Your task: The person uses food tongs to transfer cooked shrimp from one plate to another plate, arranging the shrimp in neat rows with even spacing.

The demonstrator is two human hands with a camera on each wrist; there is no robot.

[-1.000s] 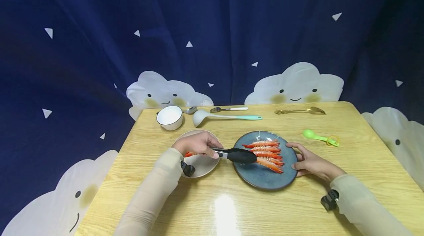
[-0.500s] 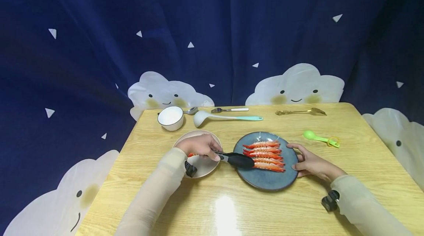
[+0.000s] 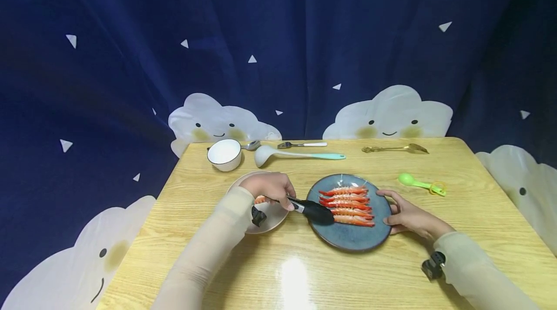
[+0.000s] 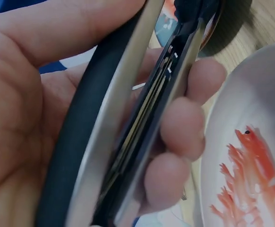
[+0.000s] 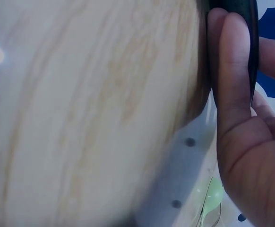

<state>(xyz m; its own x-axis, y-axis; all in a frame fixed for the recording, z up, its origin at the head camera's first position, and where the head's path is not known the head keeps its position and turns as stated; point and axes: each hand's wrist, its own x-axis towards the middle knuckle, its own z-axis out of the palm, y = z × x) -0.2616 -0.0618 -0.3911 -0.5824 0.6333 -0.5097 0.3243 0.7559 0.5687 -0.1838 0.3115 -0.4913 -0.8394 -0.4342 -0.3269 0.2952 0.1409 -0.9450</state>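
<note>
My left hand (image 3: 271, 189) grips black-headed metal tongs (image 3: 318, 212) by the handles, fingers curled round both arms in the left wrist view (image 4: 118, 113). The tongs' black head reaches over the left side of a blue-grey plate (image 3: 348, 240), right at the ends of the front shrimp. Several red-and-white shrimp (image 3: 345, 199) lie there in a row, side by side. My right hand (image 3: 406, 215) pinches the plate's right rim, with thumb and fingers on either side of it. Beneath my left hand is a pale plate (image 3: 271, 223) with a shrimp (image 4: 258, 175) on it, partly hidden.
Along the back of the wooden table (image 3: 330, 281) are a white bowl (image 3: 224, 153), a metal spoon (image 3: 251, 145), a ladle with a mint handle (image 3: 300, 154), a white-handled fork (image 3: 302, 144) and a gold utensil (image 3: 393, 148). A green spoon (image 3: 419, 183) lies at right.
The front shrimp has swung from slanting to lying in line with the others. The tongs' head has drawn slightly left and down, while my left hand shifted right. My right hand stays at the rim.
</note>
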